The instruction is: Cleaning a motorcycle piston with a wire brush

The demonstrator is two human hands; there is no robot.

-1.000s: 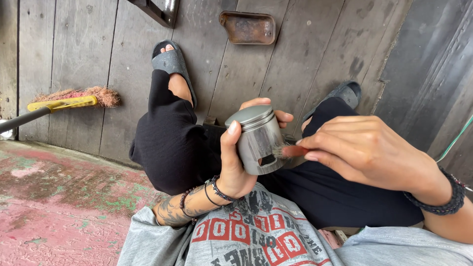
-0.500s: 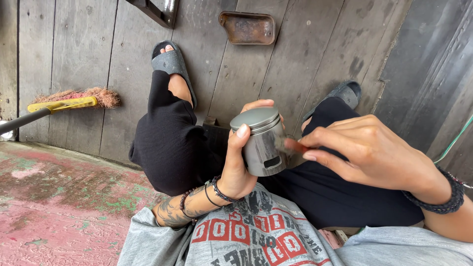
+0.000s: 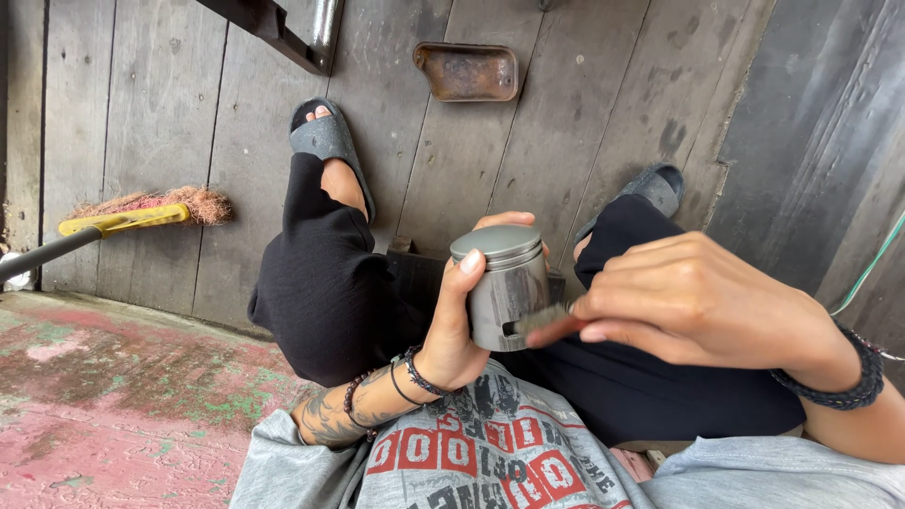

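Plank floor beneath, legs in black | metal piston — upright, long axis vertical, crown up, over the lap | left hand grip closed round its near-left wall | right hand pinching a small brush — bristles touching skirt slot, right of grip.

Left hand: raised in the middle of the scene, palm turned right, thumb pointing up, fingers curled closed in a grip.
Left wrist: bent back, ringed with dark bead bracelets; forearm tattooed, running down-left to the near edge.
Right hand: comes in from the right, back facing up, fingertips pinched together and pointing left.
Right wrist: straight, wearing a dark braided band.
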